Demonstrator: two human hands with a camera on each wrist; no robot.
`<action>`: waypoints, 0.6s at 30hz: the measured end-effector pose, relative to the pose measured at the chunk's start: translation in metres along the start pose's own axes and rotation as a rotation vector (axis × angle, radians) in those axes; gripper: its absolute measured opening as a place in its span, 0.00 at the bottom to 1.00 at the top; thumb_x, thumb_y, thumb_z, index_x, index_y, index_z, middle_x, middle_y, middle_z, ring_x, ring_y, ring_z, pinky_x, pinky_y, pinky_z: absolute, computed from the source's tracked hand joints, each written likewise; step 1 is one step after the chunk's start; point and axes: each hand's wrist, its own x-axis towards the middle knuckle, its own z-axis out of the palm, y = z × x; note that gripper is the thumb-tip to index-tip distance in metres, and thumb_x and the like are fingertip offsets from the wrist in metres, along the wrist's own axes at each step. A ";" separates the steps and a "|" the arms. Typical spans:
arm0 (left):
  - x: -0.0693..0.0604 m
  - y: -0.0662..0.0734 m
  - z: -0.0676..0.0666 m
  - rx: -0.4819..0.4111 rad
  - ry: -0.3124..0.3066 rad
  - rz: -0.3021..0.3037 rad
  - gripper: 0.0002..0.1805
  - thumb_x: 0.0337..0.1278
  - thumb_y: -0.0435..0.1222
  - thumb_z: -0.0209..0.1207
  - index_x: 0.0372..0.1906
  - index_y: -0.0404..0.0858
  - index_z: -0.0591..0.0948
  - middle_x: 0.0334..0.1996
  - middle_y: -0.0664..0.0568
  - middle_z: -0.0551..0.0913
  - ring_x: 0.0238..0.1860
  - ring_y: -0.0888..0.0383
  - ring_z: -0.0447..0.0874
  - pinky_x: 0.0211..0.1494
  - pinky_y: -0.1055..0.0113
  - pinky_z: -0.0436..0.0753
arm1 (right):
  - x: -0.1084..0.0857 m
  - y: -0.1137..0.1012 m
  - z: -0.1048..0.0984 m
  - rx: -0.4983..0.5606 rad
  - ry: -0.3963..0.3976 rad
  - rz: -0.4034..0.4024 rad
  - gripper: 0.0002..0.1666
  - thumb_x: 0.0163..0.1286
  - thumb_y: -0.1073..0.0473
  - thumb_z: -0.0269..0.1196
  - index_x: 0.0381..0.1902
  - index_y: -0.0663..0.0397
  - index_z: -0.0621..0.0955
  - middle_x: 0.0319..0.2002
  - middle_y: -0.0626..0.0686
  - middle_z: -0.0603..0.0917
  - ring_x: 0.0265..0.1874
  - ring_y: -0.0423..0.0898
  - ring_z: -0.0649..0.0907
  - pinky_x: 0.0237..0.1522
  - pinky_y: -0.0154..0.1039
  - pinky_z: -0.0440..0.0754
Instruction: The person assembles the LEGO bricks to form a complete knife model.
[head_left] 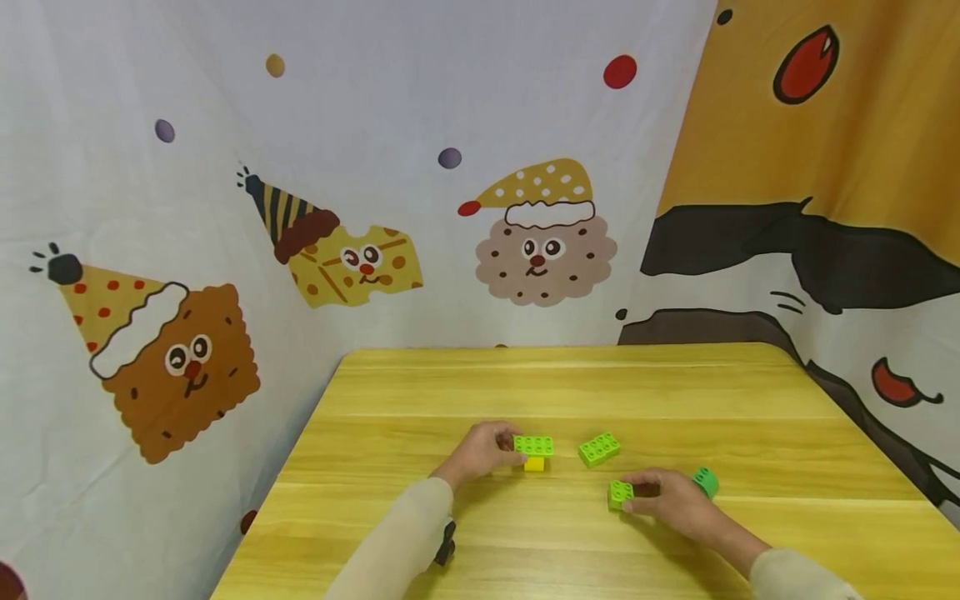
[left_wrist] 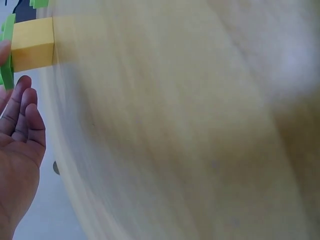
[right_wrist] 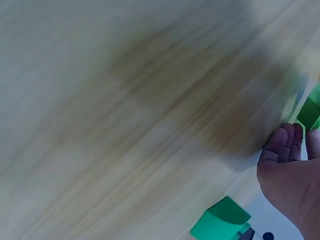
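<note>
With thumb and fingers, my left hand point(head_left: 482, 451) pinches a flat lime-green toy building brick point(head_left: 533, 444) with studs on top. Beneath that brick is a yellow block point(head_left: 534, 465), attached to its underside; the left wrist view shows the yellow block point(left_wrist: 33, 45) standing against the wooden surface. A small lime-green brick point(head_left: 619, 493) sits between the thumb and fingers of my right hand point(head_left: 673, 502), at or just over the table. Between the hands, slightly farther back, lies a longer lime-green brick point(head_left: 599, 449).
A darker green brick point(head_left: 706, 482) is just beyond the right hand, partly hidden by it. The wooden table point(head_left: 420, 392) has a printed curtain point(head_left: 442, 92) along its back and sides. Something small and black point(head_left: 446, 543) shows beside the left sleeve.
</note>
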 end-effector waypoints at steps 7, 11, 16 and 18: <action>-0.003 -0.002 -0.002 -0.025 0.001 0.014 0.24 0.54 0.38 0.72 0.56 0.37 0.82 0.36 0.56 0.80 0.37 0.58 0.77 0.40 0.64 0.78 | 0.007 -0.010 0.001 0.048 -0.045 -0.053 0.32 0.63 0.50 0.71 0.59 0.64 0.79 0.51 0.56 0.82 0.50 0.54 0.80 0.47 0.48 0.81; -0.003 -0.005 -0.003 -0.045 0.005 0.007 0.24 0.54 0.39 0.72 0.56 0.38 0.82 0.37 0.56 0.81 0.39 0.58 0.78 0.42 0.64 0.78 | 0.013 -0.016 0.002 0.062 -0.037 -0.073 0.32 0.63 0.49 0.71 0.60 0.62 0.79 0.49 0.54 0.82 0.48 0.51 0.79 0.44 0.44 0.81; -0.002 -0.008 -0.002 -0.057 0.015 0.004 0.21 0.54 0.39 0.72 0.54 0.40 0.84 0.37 0.56 0.81 0.39 0.58 0.78 0.43 0.62 0.79 | 0.023 -0.028 0.004 0.034 0.011 -0.084 0.32 0.62 0.49 0.72 0.59 0.61 0.80 0.46 0.52 0.83 0.47 0.49 0.80 0.42 0.43 0.80; -0.001 -0.008 -0.002 -0.058 0.018 0.005 0.20 0.54 0.38 0.72 0.53 0.42 0.84 0.37 0.57 0.81 0.39 0.58 0.78 0.43 0.62 0.79 | 0.027 -0.033 0.005 0.022 0.020 -0.094 0.32 0.62 0.49 0.72 0.60 0.60 0.80 0.46 0.52 0.83 0.47 0.49 0.80 0.42 0.44 0.81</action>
